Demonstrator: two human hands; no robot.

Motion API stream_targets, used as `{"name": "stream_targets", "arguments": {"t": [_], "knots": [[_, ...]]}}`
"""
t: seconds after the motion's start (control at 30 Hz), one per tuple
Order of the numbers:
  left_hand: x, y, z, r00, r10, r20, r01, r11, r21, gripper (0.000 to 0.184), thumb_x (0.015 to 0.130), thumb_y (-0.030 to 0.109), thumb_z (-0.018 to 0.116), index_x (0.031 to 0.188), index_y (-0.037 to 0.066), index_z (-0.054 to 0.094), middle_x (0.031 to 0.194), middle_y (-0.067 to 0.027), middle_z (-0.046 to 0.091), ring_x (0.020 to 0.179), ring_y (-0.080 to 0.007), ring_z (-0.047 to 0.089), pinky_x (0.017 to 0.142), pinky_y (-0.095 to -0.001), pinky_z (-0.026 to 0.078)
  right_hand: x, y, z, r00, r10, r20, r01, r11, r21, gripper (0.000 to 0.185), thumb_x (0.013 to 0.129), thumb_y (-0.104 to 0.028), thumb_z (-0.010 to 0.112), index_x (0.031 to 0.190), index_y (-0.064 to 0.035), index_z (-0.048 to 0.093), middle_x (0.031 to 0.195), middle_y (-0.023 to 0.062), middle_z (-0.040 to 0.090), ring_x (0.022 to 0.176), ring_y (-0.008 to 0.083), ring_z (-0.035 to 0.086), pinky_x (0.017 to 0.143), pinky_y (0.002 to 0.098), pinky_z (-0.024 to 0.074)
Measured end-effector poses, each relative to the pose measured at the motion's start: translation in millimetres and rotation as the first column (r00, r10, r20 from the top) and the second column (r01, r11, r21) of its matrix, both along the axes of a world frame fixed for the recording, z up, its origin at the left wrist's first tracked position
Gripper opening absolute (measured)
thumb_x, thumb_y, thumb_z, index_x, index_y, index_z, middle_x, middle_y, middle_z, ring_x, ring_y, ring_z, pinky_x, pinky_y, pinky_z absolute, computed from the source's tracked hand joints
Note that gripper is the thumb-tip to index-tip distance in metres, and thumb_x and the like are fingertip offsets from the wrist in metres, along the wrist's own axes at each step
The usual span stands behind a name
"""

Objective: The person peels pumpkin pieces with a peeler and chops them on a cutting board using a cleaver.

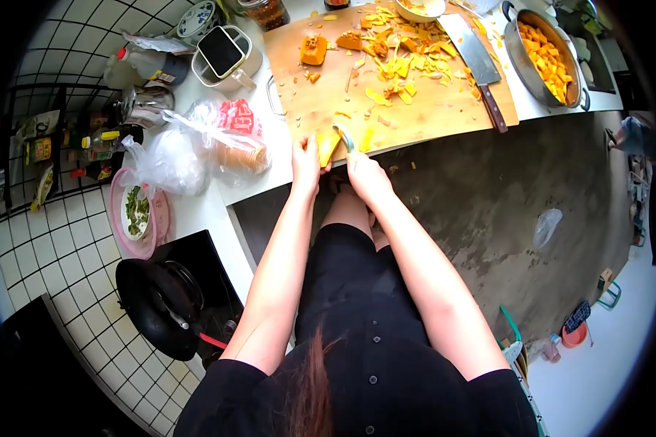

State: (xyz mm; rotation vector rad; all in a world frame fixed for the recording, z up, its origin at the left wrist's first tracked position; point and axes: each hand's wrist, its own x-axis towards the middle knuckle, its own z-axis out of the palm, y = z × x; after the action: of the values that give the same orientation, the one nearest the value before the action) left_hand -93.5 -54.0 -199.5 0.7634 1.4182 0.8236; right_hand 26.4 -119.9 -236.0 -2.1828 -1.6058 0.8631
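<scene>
My left hand (306, 164) grips a piece of pumpkin (329, 147) at the near edge of the wooden cutting board (306, 91). In my right hand (369, 177) is a peeler (345, 137) with a pale handle, its head close beside the pumpkin; whether it touches cannot be made out. Farther back on the board lie two more pumpkin chunks (313, 50) (349, 40) and a spread of orange peelings (397, 65). A cleaver (472, 51) with a brown handle rests at the board's right side, its handle toward me.
Right of the board stands a metal pot (514, 54) filled with pumpkin cubes (545, 62). On the left are plastic bags (171, 160), a white container (249, 62) with a phone (221, 52) on top, a pink basin (116, 211) and a black wok (149, 309). A clear bag (547, 228) lies on the floor.
</scene>
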Motion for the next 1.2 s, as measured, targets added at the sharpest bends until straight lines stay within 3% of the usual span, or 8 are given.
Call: {"name": "stream_targets", "arguments": {"t": [0.13, 0.4, 0.5, 0.6, 0.7, 0.83, 1.13, 1.2], "knots": [[0, 4, 4, 1.0, -0.008, 0.018, 0.009, 0.998, -0.061, 0.03, 0.097, 0.028, 0.045, 0.106, -0.001, 0.046, 0.068, -0.007, 0.056, 0.04, -0.0111, 0.046, 0.035, -0.0204, 0.034, 8, 0, 18, 0.924, 0.233, 0.304, -0.277, 0.955, 0.108, 0.03, 0.096, -0.027, 0.041, 0.092, -0.0025, 0.058, 0.075, 0.0159, 0.062, 0.064, 0.0319, 0.064, 0.061, 0.0405, 0.0544], [4, 7, 0, 0.98, -0.098, -0.173, 0.111, 0.991, 0.068, 0.038, 0.095, 0.026, 0.051, 0.117, -0.004, 0.044, 0.077, -0.0132, 0.058, 0.042, -0.0123, 0.049, 0.039, -0.0239, 0.041, 32, 7, 28, 0.894, 0.321, 0.312, -0.346, 0.938, 0.025, 0.031, 0.096, -0.025, 0.042, 0.084, -0.0028, 0.06, 0.069, 0.0139, 0.061, 0.061, 0.0294, 0.063, 0.055, 0.0398, 0.0529], [1, 14, 11, 0.936, -0.254, -0.245, 0.253, 0.967, -0.033, 0.037, 0.094, 0.025, 0.052, 0.118, -0.002, 0.045, 0.086, -0.0179, 0.061, 0.056, -0.021, 0.06, 0.052, -0.0311, 0.049, 39, 8, 40, 0.743, 0.442, 0.503, -0.502, 0.865, -0.019, 0.029, 0.096, -0.024, 0.042, 0.084, -0.004, 0.059, 0.068, 0.0145, 0.061, 0.061, 0.0286, 0.063, 0.055, 0.0379, 0.0529], [0, 20, -6, 0.854, -0.316, -0.414, 0.395, 0.911, 0.119, 0.044, 0.089, 0.031, 0.057, 0.12, 0.002, 0.045, 0.095, -0.0203, 0.062, 0.077, -0.0297, 0.064, 0.068, -0.0378, 0.051, 46, 14, 46, 0.785, 0.474, 0.398, -0.467, 0.876, -0.122, 0.033, 0.095, -0.028, 0.043, 0.084, -0.0029, 0.061, 0.071, 0.0172, 0.063, 0.064, 0.032, 0.064, 0.057, 0.0405, 0.0532], [1, 22, 14, 0.719, -0.363, -0.592, 0.582, 0.78, 0.229, 0.052, 0.084, 0.037, 0.063, 0.122, 0.006, 0.044, 0.091, -0.0182, 0.064, 0.076, -0.0308, 0.065, 0.068, -0.038, 0.052, 41, 19, 45, 0.966, 0.21, 0.152, -0.16, 0.944, -0.287, 0.041, 0.093, -0.035, 0.044, 0.082, -0.001, 0.064, 0.073, 0.0201, 0.064, 0.068, 0.0361, 0.064, 0.061, 0.0445, 0.0531], [7, 31, 41, 0.554, -0.575, -0.602, 0.676, 0.733, -0.077, 0.07, 0.069, 0.036, 0.071, 0.125, 0.006, 0.042, 0.098, -0.0232, 0.063, 0.092, -0.038, 0.062, 0.079, -0.0431, 0.05, 42, 20, 49, 0.981, 0.153, 0.118, -0.116, 0.954, -0.278, 0.047, 0.092, -0.039, 0.045, 0.077, 0.0007, 0.064, 0.068, 0.0215, 0.064, 0.065, 0.0382, 0.064, 0.061, 0.0464, 0.0527], [19, 28, 27, 0.489, -0.439, -0.754, 0.691, 0.722, 0.028, 0.064, 0.071, 0.031, 0.068, 0.119, 0.0, 0.038, 0.073, -0.0187, 0.063, 0.066, -0.0332, 0.064, 0.058, -0.0415, 0.052, 68, 38, 63, 0.916, 0.307, 0.26, -0.258, 0.944, -0.205, 0.047, 0.092, -0.04, 0.046, 0.068, -0.0024, 0.062, 0.058, 0.0185, 0.06, 0.052, 0.0352, 0.061, 0.05, 0.0446, 0.051], [15, 36, 45, 0.673, -0.632, -0.384, 0.628, 0.762, -0.155, 0.059, 0.076, 0.028, 0.064, 0.12, 0.001, 0.037, 0.069, -0.0137, 0.06, 0.059, -0.0248, 0.062, 0.053, -0.0355, 0.05, 89, 49, 61, 0.917, 0.257, 0.305, -0.2, 0.958, -0.205, 0.045, 0.092, -0.039, 0.047, 0.07, -0.0026, 0.062, 0.06, 0.019, 0.061, 0.052, 0.0341, 0.061, 0.05, 0.0447, 0.0507]]}}
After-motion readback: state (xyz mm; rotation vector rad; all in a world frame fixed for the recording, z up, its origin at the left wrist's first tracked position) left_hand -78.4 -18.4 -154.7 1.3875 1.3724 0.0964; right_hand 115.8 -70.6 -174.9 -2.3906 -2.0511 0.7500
